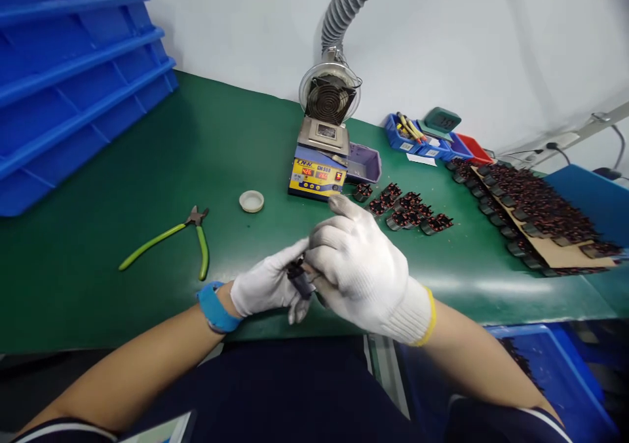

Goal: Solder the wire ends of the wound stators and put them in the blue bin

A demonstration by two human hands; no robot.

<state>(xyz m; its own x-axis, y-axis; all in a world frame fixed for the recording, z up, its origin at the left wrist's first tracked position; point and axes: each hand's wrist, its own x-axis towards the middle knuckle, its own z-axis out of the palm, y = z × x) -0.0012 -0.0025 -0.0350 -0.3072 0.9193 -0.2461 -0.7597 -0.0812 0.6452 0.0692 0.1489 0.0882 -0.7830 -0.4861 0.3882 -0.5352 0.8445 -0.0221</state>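
Note:
My left hand (270, 287), in a white glove with a blue band at the wrist, is closed around a dark motor stator (299, 280) near the table's front edge. Over that part curls my right hand (358, 266), in a white knit glove with a yellow cuff. Its fingers are closed against the stator's side; what they pinch is hidden behind them. Beyond the hands several copper-wound stators (410, 210) stand on the green table. A solder pot with a yellow display panel (317, 175) is straight ahead.
Green-handled cutters (196, 223) and a small white dish (251, 201) lie on the left. Stacked blue crates (88, 76) rise behind them. A purple tray (363, 162) adjoins the pot, under a fume hose (346, 4). Rows of stators on cardboard (545, 246) fill the right.

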